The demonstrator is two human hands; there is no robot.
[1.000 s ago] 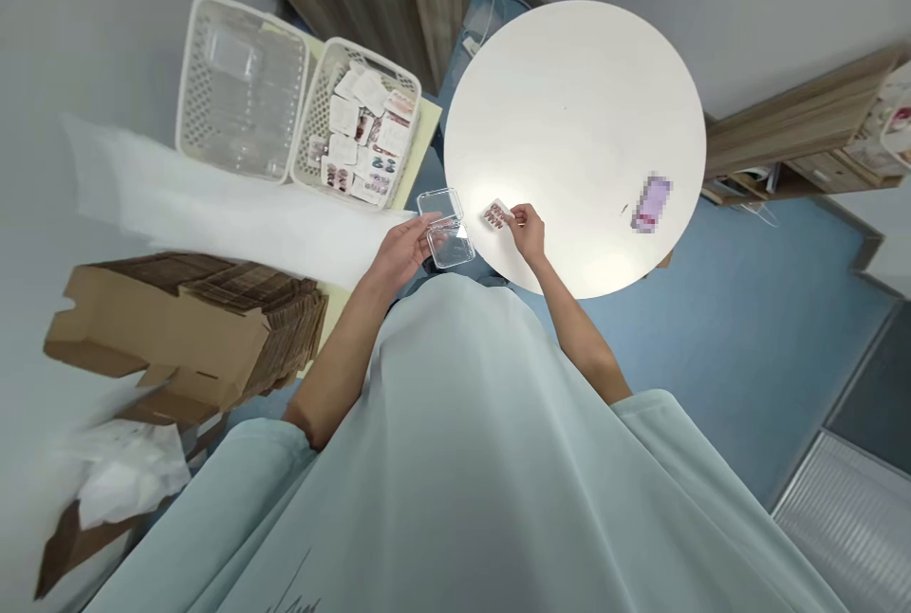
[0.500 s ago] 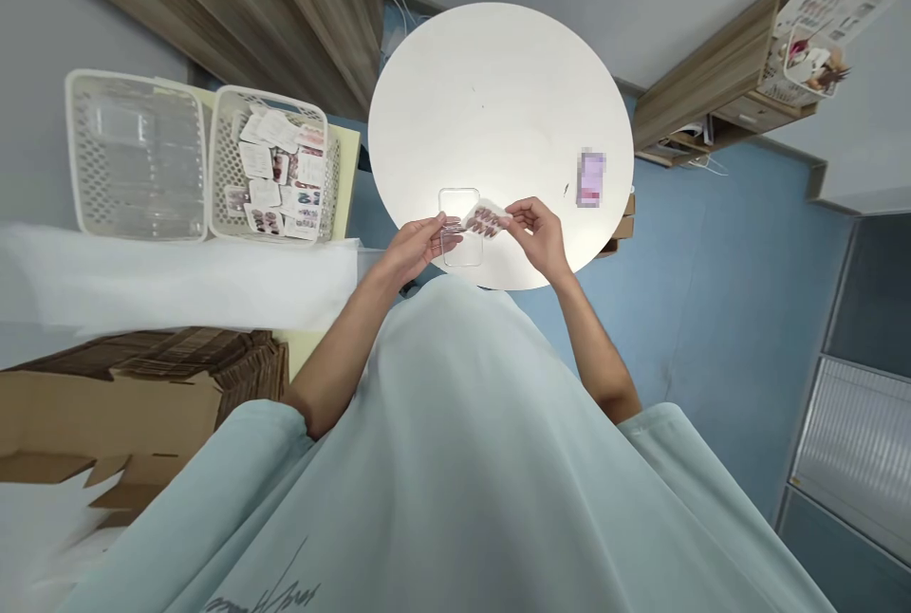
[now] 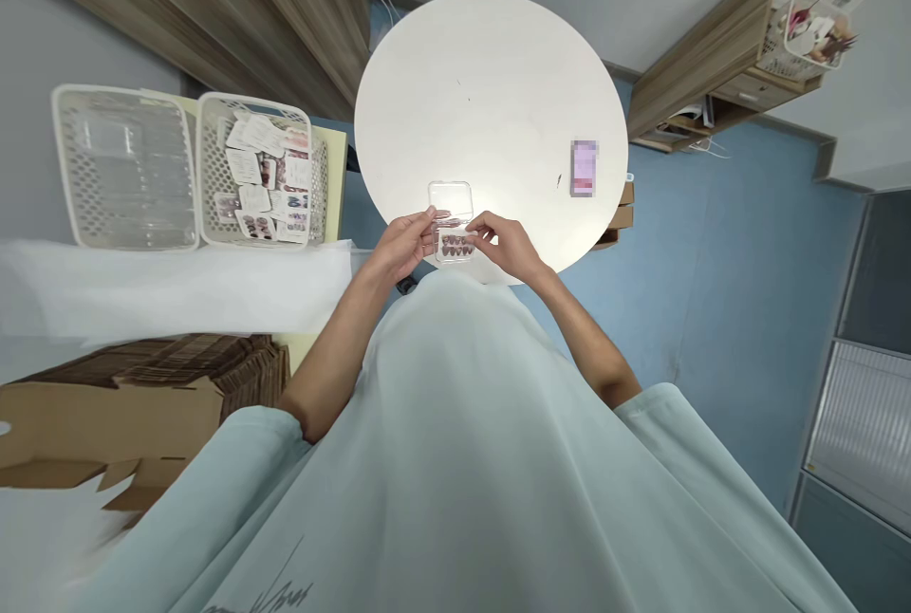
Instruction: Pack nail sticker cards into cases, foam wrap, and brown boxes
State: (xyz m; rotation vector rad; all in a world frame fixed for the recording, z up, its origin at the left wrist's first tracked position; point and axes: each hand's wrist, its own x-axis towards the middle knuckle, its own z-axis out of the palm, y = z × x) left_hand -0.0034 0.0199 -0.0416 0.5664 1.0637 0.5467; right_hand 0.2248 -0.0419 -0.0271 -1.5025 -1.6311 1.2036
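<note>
A clear plastic case [image 3: 451, 199] lies opened at the near edge of the round white table [image 3: 491, 72]. My left hand [image 3: 407, 243] grips the case's left side near the fold between its two halves. A card of press-on nails [image 3: 456, 245], dark and glossy in two rows, lies level in the case's near half. My right hand [image 3: 508, 245] pinches the card's right edge between thumb and fingers. The left fingertips show partly through the clear plastic.
A phone with a blurred screen [image 3: 584, 168] lies on the table's right. To the left, one white basket [image 3: 203, 176] holds several nail cards, another [image 3: 61, 157] clear cases. Flattened cardboard [image 3: 249, 376] is stacked below them. A wooden cabinet [image 3: 712, 44] stands at right.
My right hand has moved left and slightly down with the nail card, which was tilted above the case and now lies level in its near half. My left hand keeps hold of the case.
</note>
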